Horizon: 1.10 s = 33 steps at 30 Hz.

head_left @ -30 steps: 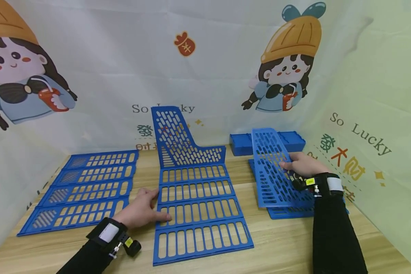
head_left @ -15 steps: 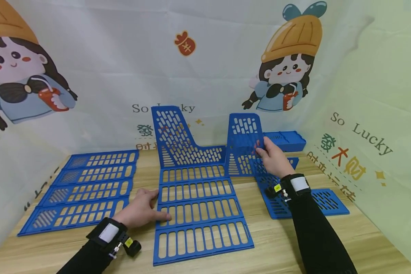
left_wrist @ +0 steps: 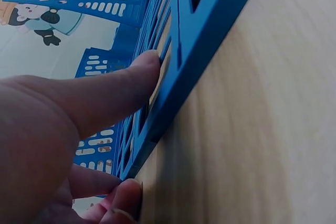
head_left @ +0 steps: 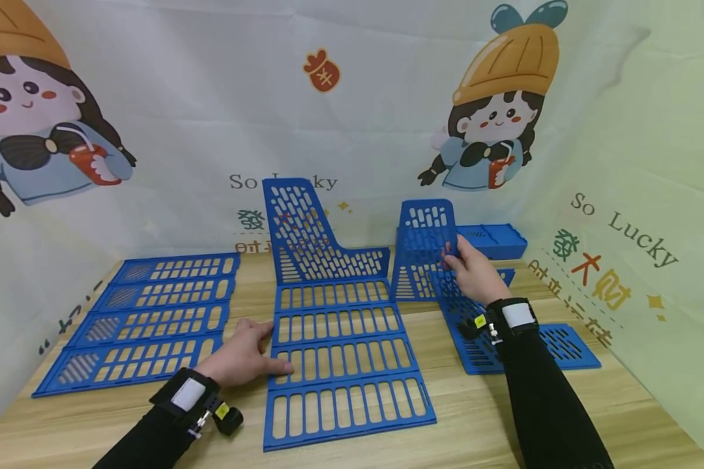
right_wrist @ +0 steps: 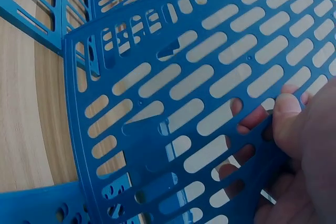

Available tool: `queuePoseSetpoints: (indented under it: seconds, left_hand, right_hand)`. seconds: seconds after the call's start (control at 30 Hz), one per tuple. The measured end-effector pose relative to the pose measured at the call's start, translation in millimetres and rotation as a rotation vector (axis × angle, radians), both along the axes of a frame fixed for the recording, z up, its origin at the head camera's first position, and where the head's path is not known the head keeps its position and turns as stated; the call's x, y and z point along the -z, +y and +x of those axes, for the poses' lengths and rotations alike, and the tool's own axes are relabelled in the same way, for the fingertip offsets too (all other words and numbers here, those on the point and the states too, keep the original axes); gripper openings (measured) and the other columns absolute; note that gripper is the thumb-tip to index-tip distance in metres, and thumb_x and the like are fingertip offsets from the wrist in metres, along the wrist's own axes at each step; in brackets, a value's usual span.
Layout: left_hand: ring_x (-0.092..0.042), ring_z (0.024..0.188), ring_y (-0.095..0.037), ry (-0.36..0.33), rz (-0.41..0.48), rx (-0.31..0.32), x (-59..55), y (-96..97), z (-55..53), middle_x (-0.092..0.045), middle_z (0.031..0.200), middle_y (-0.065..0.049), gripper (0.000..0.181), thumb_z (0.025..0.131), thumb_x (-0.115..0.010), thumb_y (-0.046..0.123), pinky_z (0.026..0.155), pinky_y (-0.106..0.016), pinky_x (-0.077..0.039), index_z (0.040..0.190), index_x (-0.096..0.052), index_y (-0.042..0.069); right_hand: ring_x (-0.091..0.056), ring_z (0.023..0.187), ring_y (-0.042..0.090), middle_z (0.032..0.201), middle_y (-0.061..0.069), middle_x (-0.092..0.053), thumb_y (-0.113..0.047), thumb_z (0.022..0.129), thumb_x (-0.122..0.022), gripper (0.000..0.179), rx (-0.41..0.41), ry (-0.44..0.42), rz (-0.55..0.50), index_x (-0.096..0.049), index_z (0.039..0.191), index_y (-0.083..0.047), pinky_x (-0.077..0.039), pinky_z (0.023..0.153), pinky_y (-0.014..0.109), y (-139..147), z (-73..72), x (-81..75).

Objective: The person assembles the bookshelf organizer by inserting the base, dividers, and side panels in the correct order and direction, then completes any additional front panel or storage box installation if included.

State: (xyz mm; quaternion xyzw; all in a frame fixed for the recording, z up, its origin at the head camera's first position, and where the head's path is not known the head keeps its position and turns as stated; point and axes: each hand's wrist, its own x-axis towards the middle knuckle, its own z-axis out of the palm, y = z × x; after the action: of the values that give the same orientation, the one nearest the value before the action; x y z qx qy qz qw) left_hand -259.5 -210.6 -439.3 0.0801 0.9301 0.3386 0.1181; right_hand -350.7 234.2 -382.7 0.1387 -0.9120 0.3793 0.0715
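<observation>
In the head view my left hand [head_left: 246, 358] rests at the left edge of a blue slotted panel [head_left: 340, 380] lying flat on the table. The left wrist view has its thumb [left_wrist: 121, 87] on the panel's top side, with other fingers against the edge. A blue perforated side panel [head_left: 322, 257] stands upright at the slotted panel's far end. My right hand [head_left: 475, 267] pinches a matching perforated side panel [right_wrist: 157, 77] by its edge and holds it upright to the right of the slotted panel. Its lower corner meets or overlaps the slotted panel; whether they are joined I cannot tell.
Several linked blue panels [head_left: 108, 319] lie flat on the left. A long blue piece [head_left: 495, 241] sits at the back right, partly behind the held panel. More perforated panels [head_left: 586, 358] lie under my right forearm. A printed cloth [head_left: 375, 130] hangs behind the wooden table [head_left: 463, 423].
My right hand has brought the perforated side panel leftward from above the right-hand panels and turned it upright beside the slotted panel. The left hand keeps its place.
</observation>
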Motion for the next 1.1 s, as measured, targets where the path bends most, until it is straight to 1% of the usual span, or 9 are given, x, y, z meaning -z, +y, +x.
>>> queuePoseSetpoints:
  seconds: [0.2, 0.5, 0.57, 0.63, 0.73, 0.8, 0.93, 1.0, 1.1]
  left_hand:
    - [-0.044, 0.109, -0.030, 0.015, -0.011, 0.002, -0.3, 0.2, -0.1, -0.047, 0.123, -0.018, 0.109, 0.087, -0.095, 0.042, 0.086, -0.040, -0.041, 0.167, -0.038, -0.005]
    - [-0.043, 0.107, -0.030, 0.019, -0.004, 0.007, -0.3, 0.9, 0.7, -0.047, 0.120, -0.017, 0.109, 0.087, -0.095, 0.039, 0.085, -0.040, -0.040, 0.167, -0.037, -0.006]
    - [-0.044, 0.107, -0.030, 0.015, -0.005, 0.006, -0.5, 0.8, 0.4, -0.048, 0.121, -0.017, 0.109, 0.086, -0.095, 0.040, 0.086, -0.040, -0.041, 0.167, -0.038, -0.006]
    - [-0.044, 0.107, -0.030, 0.004, -0.003, 0.004, -0.7, 0.6, -0.1, -0.047, 0.122, -0.017, 0.110, 0.086, -0.095, 0.041, 0.086, -0.041, -0.041, 0.168, -0.037, -0.004]
    - [-0.044, 0.108, -0.030, -0.008, -0.004, 0.001, -0.9, 0.1, -0.9, -0.047, 0.123, -0.017, 0.111, 0.086, -0.095, 0.042, 0.085, -0.040, -0.041, 0.168, -0.037, -0.003]
    - [-0.044, 0.109, -0.031, -0.012, -0.002, -0.003, -0.6, 0.2, -0.8, -0.046, 0.124, -0.017, 0.112, 0.085, -0.095, 0.044, 0.084, -0.040, -0.042, 0.169, -0.037, -0.002]
    - [-0.043, 0.114, -0.032, 0.002, 0.011, -0.001, 1.4, 1.8, -0.1, -0.046, 0.129, -0.019, 0.115, 0.083, -0.096, 0.048, 0.090, -0.042, -0.046, 0.168, -0.038, -0.002]
    - [-0.043, 0.117, -0.033, 0.003, 0.017, -0.002, 1.2, 3.2, 0.7, -0.045, 0.133, -0.021, 0.118, 0.082, -0.097, 0.049, 0.097, -0.047, -0.048, 0.169, -0.036, -0.003]
    - [-0.044, 0.120, -0.035, -0.004, 0.011, -0.010, 3.2, 3.4, -0.4, -0.044, 0.137, -0.023, 0.123, 0.081, -0.097, 0.052, 0.106, -0.055, -0.049, 0.169, -0.034, -0.004]
  right_hand:
    - [-0.064, 0.135, 0.045, 0.139, 0.027, -0.064, -0.012, 0.121, -0.035, 0.026, 0.002, 0.005, 0.021, -0.050, 0.140, -0.002, -0.052, 0.112, 0.061, 1.1, 1.3, -1.2]
    - [-0.063, 0.132, 0.044, 0.137, 0.027, -0.064, -0.011, 0.121, -0.035, 0.026, -0.003, -0.003, 0.026, -0.049, 0.140, -0.001, -0.050, 0.113, 0.061, 4.0, 1.6, -1.4]
    - [-0.064, 0.130, 0.043, 0.135, 0.026, -0.065, -0.011, 0.121, -0.035, 0.024, -0.009, 0.003, 0.031, -0.049, 0.138, -0.001, -0.051, 0.110, 0.060, 4.2, 1.9, -1.6]
    - [-0.065, 0.125, 0.042, 0.129, 0.025, -0.065, -0.010, 0.121, -0.035, 0.020, -0.016, 0.015, 0.039, -0.049, 0.133, -0.001, -0.052, 0.104, 0.056, 4.4, 2.0, -1.5]
    - [-0.064, 0.117, 0.039, 0.121, 0.022, -0.065, -0.009, 0.120, -0.036, 0.015, -0.027, 0.032, 0.048, -0.048, 0.125, -0.003, -0.049, 0.095, 0.050, 4.5, 2.1, -1.1]
    - [-0.063, 0.114, 0.038, 0.118, 0.021, -0.064, -0.009, 0.120, -0.036, 0.014, -0.030, 0.036, 0.051, -0.047, 0.123, -0.003, -0.048, 0.093, 0.049, 4.7, 2.0, -0.9]
    - [-0.065, 0.119, 0.040, 0.121, 0.022, -0.064, -0.010, 0.121, -0.035, 0.015, -0.031, 0.033, 0.053, -0.048, 0.125, -0.003, -0.050, 0.096, 0.052, 4.5, 2.1, -0.7]
    - [-0.065, 0.120, 0.040, 0.123, 0.023, -0.065, -0.010, 0.121, -0.035, 0.015, -0.028, 0.033, 0.055, -0.047, 0.126, -0.003, -0.050, 0.097, 0.052, 4.5, 2.4, -0.7]
    - [-0.065, 0.121, 0.041, 0.126, 0.026, -0.065, -0.010, 0.121, -0.035, 0.017, -0.018, 0.034, 0.056, -0.048, 0.129, -0.002, -0.051, 0.099, 0.054, 4.2, 2.5, 0.0]
